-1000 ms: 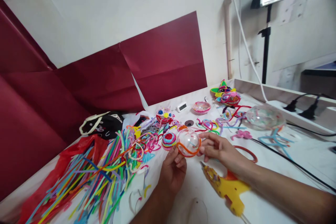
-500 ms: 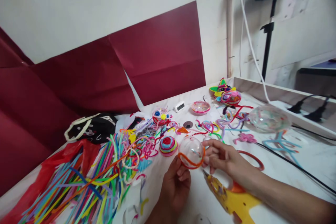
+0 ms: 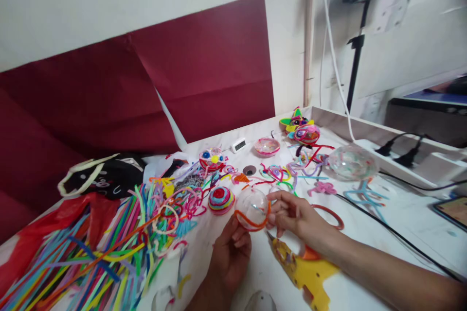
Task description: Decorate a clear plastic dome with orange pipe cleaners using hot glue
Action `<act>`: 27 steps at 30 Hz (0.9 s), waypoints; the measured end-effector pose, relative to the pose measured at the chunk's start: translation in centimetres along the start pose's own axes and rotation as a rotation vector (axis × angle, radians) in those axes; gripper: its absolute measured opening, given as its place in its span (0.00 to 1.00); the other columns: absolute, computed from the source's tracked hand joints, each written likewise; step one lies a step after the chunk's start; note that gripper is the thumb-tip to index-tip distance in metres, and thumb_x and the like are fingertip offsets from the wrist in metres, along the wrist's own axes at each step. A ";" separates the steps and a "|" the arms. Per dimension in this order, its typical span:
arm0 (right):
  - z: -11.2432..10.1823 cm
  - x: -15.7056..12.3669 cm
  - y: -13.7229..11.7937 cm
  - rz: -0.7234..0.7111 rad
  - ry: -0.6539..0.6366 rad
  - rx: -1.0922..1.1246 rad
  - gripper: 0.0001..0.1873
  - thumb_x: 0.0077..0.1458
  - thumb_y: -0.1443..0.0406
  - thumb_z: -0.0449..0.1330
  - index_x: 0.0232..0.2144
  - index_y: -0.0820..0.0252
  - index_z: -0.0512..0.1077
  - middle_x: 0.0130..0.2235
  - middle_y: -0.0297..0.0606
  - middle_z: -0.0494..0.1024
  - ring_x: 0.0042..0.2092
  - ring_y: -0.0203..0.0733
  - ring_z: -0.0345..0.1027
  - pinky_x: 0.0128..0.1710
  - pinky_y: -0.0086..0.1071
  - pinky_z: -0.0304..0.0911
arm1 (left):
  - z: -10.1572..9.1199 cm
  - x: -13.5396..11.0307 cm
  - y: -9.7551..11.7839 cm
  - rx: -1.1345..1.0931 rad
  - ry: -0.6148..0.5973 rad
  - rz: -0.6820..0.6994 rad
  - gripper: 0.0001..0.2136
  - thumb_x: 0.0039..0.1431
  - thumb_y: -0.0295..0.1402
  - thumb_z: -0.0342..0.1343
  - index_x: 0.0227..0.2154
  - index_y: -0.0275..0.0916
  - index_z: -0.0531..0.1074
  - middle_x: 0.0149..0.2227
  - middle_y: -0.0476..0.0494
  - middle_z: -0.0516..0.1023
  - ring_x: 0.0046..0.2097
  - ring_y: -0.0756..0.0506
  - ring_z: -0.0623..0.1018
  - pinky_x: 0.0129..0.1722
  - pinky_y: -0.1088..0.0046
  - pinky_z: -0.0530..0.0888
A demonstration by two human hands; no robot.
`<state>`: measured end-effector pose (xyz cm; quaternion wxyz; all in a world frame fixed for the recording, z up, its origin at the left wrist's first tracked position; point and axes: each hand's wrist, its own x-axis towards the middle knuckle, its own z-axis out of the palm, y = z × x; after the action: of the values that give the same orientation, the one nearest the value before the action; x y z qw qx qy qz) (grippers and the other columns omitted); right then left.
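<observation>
Head camera view: both hands cradle a clear plastic ball above the white table, left hand propping underneath, right hand pinching an orange pipe cleaner against it; a yellow glue gun lies close below.

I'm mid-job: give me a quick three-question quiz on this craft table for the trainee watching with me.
1. True or false: the left hand and the right hand hold the clear ball between them.
2. Which tool lies on the table under the right wrist? A: scissors. B: yellow glue gun. C: stapler.
3. Fill in: the pipe cleaner wrapped round the clear ball is ____ in colour.

Key: 1 true; 2 B; 3 orange.
</observation>
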<state>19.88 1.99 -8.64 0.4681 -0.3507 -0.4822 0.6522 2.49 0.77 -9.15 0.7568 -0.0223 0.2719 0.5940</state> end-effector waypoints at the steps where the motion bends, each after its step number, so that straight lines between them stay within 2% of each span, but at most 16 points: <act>1: -0.1 0.0 0.0 -0.002 0.001 -0.007 0.23 0.42 0.60 0.66 0.38 0.59 0.61 0.27 0.31 0.72 0.29 0.37 0.69 0.24 0.29 0.64 | 0.0 0.0 0.0 0.003 -0.002 -0.004 0.15 0.64 0.22 0.39 0.23 0.31 0.64 0.18 0.52 0.61 0.16 0.59 0.63 0.13 0.88 0.60; 14: 0.1 -0.4 -0.7 0.041 0.047 0.003 0.24 0.41 0.62 0.67 0.40 0.60 0.63 0.27 0.30 0.71 0.29 0.36 0.69 0.25 0.28 0.64 | -0.7 0.3 0.0 0.049 -0.107 -0.006 0.14 0.62 0.20 0.39 0.24 0.30 0.65 0.21 0.52 0.62 0.17 0.60 0.63 0.14 0.88 0.61; 27: -0.1 -0.6 -0.4 0.011 0.037 0.024 0.24 0.43 0.63 0.65 0.42 0.60 0.62 0.28 0.32 0.72 0.29 0.36 0.68 0.27 0.31 0.66 | -1.1 0.7 0.1 0.091 -0.155 0.026 0.08 0.57 0.17 0.46 0.26 0.29 0.67 0.22 0.53 0.61 0.18 0.60 0.63 0.15 0.88 0.62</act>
<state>20.23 1.44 -8.32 0.4774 -0.3597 -0.4635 0.6542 2.09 1.08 -10.33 0.7680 0.0616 0.2397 0.5907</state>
